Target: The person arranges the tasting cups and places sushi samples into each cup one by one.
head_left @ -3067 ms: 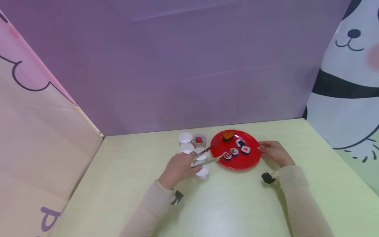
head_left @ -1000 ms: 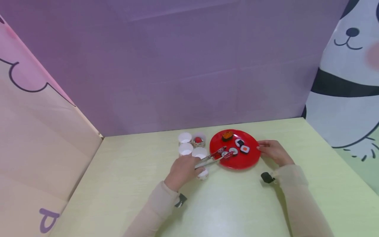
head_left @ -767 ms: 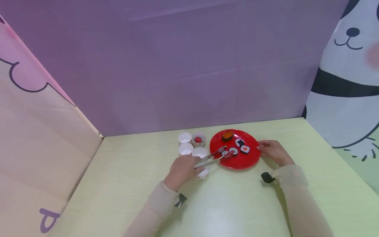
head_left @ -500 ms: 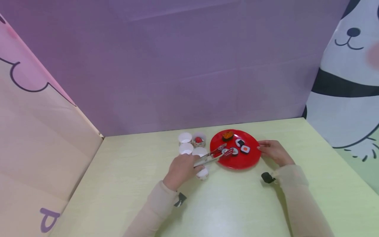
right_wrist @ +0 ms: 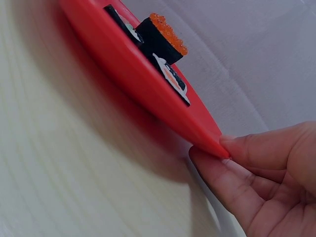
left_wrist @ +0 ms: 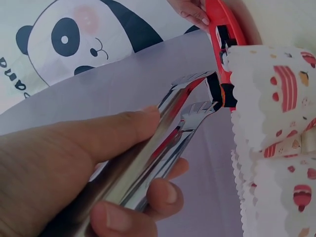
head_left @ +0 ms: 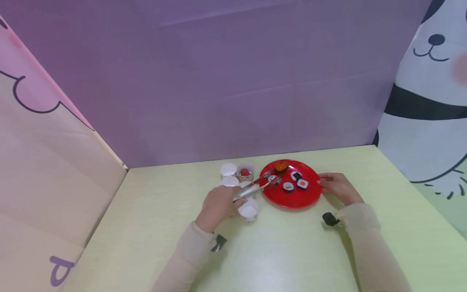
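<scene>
- Clearly, the left hand is doing the fine work: its thumb and fingers are curling round the steel tongs, squeezing the arms partly together.
- A light, even squeeze is probably serving best; pinching harder could be sending a smooth piece skidding out.
- The paper cups, scallop-edged and printed with sweets, are crowding under and beside that hand, so a raised wrist would be sparing them a knock. One back cup is holding something red, too small to name.
- The maki roll is sitting between the tongs' tips, over the left part of the red plate; whether it is touching the plate, the views are not showing. Meeting its sides squarely should be helping it ride level.
- The roe gunkan is standing just beyond the tips, so lifting straight up before swinging aside looks safest.
- A second maki roll, an orange-centred roll and an onigiri-like piece are lying farther right on the plate.
- The right hand is pinching the plate's right rim between thumb and fingers; steady, gentle pressure should be preventing a slide or tilt.
- Underneath, a pale wood-grained tabletop is catching a soft glare near its front.
- Behind, a creased purple backdrop is rising from the table's far edge, while a panda panel is flanking the right and a pink-and-cream panel the left.
</scene>
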`<action>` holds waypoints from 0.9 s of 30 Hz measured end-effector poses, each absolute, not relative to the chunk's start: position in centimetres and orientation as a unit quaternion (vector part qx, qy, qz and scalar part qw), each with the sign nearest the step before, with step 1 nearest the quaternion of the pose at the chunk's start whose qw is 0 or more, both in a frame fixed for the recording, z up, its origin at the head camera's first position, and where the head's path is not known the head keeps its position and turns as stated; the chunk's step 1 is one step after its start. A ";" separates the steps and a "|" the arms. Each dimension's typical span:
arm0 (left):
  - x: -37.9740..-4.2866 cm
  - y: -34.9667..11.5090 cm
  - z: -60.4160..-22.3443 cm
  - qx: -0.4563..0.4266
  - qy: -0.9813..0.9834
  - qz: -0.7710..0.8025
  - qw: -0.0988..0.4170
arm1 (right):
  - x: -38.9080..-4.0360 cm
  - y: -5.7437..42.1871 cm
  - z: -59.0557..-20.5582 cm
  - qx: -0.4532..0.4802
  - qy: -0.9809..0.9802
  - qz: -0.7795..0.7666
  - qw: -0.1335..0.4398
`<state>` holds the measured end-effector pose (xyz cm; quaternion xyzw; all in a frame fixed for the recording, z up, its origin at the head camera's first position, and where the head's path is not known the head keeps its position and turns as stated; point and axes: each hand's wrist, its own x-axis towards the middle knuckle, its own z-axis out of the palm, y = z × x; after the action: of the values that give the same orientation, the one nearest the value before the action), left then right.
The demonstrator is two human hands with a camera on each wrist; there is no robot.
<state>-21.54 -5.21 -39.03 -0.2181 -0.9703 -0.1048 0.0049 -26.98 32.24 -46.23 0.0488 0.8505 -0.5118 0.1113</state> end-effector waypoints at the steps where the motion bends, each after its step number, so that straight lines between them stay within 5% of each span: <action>1: -21.6 -5.3 -38.9 -0.219 -0.970 -0.108 0.011 | -27.0 32.3 -46.2 0.049 0.852 -0.510 0.111; 27: -22.7 -8.6 -39.0 -0.178 -0.974 -0.125 0.064 | -26.9 32.4 -46.1 0.045 0.856 -0.501 0.115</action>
<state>-22.70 -8.56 -39.05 -0.1782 -0.9739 -0.1248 0.0641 -26.89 32.36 -46.07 0.0448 0.8565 -0.5013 0.1146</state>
